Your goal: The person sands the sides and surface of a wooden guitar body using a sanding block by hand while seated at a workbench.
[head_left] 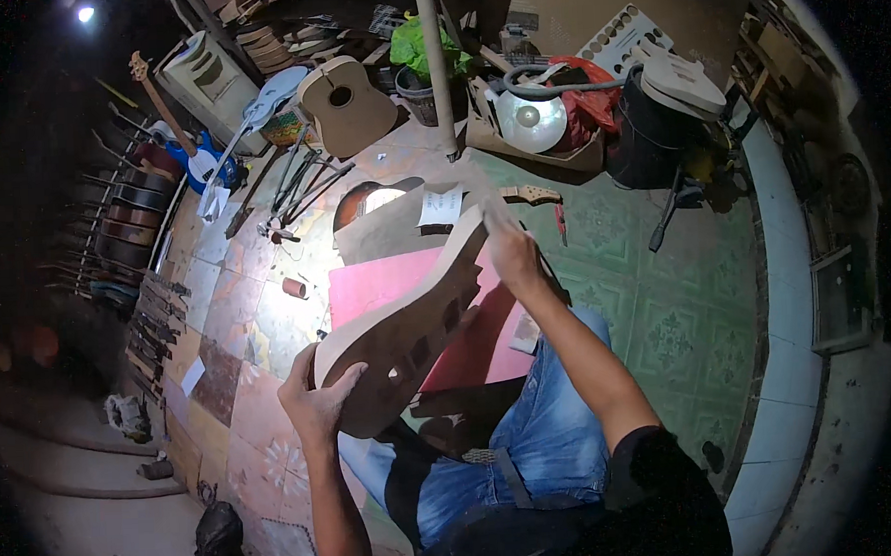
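An unpainted wooden electric guitar body [430, 323], with cut-out cavities in its face, is held tilted above my lap. My left hand [315, 398] is closed around its near, rounded end, thumb on the face. At the far horn, my right hand [514, 260] is closed beside the edge. A pale, motion-smeared strip shows at its fingers; what it is, I cannot make out. Below the body lies a pink sheet [366, 286] on the floor, partly hidden by it.
Ahead are brown cardboard [379, 239] with a white paper [441, 209], a guitar neck [531, 194] and a red-handled tool [562, 225]. Farther off stand a metal pole [434, 70], an acoustic guitar body [344, 109], a blue guitar [205, 167] and a black bin [648, 135].
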Tool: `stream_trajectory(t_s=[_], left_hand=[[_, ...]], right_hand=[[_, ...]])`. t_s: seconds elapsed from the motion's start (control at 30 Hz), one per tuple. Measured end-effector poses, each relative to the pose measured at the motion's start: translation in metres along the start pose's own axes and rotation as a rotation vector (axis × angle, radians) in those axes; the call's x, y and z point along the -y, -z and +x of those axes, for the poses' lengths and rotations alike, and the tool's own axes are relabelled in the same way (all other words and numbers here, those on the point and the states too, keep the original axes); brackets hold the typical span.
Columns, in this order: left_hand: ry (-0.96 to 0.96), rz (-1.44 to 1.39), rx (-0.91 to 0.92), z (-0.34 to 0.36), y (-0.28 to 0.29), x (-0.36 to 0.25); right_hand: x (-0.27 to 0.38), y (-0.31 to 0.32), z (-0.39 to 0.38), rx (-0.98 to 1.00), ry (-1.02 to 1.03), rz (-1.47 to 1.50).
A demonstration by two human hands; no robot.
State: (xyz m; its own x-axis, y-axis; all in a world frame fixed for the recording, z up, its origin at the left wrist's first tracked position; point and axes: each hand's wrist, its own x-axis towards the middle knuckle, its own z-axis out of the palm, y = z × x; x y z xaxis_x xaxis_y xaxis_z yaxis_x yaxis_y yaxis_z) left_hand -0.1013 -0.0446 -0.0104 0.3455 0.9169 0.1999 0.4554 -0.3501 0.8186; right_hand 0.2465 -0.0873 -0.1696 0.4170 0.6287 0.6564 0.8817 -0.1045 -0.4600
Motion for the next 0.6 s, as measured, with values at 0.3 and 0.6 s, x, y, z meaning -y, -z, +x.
stream_trajectory(t_s=[0.3,0.6], left_hand=[[-0.041,0.052,-0.001,-0.001,0.002,-0.006],[-0.053,0.206,-0.034,-0.002,0.003,-0.001]], right_hand=[[0.012,0.004,0.007,-0.081,-0.049,0.191],[0.016,-0.008,-0.004,0.009,-0.057,0.278]])
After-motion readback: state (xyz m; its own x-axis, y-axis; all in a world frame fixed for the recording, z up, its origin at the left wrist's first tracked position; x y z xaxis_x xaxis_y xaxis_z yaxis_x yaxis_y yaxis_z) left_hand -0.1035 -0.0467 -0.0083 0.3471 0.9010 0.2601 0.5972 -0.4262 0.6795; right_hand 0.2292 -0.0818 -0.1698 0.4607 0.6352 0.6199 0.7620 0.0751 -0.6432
